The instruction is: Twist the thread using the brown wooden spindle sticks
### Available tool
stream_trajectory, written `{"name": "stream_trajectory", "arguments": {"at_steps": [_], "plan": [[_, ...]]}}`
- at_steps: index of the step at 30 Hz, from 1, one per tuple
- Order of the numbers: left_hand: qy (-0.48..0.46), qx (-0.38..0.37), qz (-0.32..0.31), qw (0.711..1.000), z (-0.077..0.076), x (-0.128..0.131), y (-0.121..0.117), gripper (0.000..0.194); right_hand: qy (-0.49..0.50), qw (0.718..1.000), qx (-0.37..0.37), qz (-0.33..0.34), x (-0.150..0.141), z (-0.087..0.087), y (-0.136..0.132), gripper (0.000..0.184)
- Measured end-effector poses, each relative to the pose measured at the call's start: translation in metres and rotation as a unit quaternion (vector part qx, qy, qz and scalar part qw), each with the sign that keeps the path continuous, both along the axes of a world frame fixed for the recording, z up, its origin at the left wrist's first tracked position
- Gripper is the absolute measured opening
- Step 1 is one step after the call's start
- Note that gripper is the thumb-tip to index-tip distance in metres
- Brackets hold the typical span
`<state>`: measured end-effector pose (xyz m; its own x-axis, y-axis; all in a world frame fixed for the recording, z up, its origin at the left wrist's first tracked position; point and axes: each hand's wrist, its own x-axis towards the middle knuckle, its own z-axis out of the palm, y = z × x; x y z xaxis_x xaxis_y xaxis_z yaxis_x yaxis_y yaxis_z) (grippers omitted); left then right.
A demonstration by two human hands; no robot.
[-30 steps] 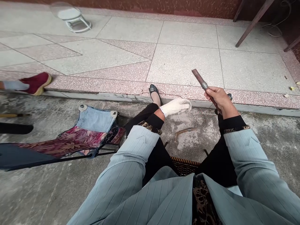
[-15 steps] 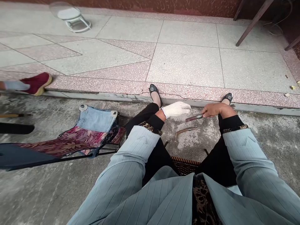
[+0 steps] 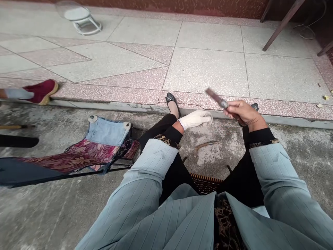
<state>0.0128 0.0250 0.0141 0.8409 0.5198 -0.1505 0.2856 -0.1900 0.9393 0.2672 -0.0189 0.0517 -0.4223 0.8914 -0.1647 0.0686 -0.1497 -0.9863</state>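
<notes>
My right hand (image 3: 241,113), bare, is wrapped around the handle of a knife-like tool with a dark brown flat blade (image 3: 213,96) and a silvery collar. The blade points up and to the left; its exact kind is unclear. My left hand (image 3: 196,119) wears a white knitted glove and rests over the space between my knees. Its fingers are curled together, and whatever may be inside them is hidden. On the concrete below lies a curved, wood-coloured stick or tool (image 3: 205,146), touched by neither hand.
Under me is a woven seat (image 3: 205,182). A folding chair (image 3: 91,149) with flowered cloth stands on the left. Beyond my feet runs a raised tiled step (image 3: 208,69), where another person's red shoe (image 3: 44,91) and a white stool (image 3: 83,22) are.
My right hand has turned and lifted slightly, swinging the blade from nearly level beside the glove to pointing upward over the step edge. My left hand has hardly moved.
</notes>
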Motion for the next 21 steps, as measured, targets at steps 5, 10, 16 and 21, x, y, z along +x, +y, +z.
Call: {"name": "stream_trajectory", "arguments": {"at_steps": [5, 10, 16, 21], "plan": [[-0.019, 0.007, 0.036, 0.999, 0.009, 0.001, -0.003, 0.041, 0.025, 0.986, 0.003, -0.163, -0.003, -0.006, 0.008, 0.037], [-0.056, -0.003, 0.05, 0.997, 0.008, 0.001, -0.002, 0.042, 0.046, 0.977, -0.01, -0.207, -0.001, -0.013, 0.011, 0.043], [-0.166, -0.168, 0.098, 0.967, -0.008, 0.006, -0.004, 0.044, 0.108, 0.979, 0.038, -0.169, -0.012, -0.006, 0.005, 0.049], [-0.243, -0.263, 0.097, 0.928, -0.009, 0.008, -0.007, 0.04, 0.119, 0.966, 0.063, -0.222, -0.01, -0.004, 0.009, 0.046]]}}
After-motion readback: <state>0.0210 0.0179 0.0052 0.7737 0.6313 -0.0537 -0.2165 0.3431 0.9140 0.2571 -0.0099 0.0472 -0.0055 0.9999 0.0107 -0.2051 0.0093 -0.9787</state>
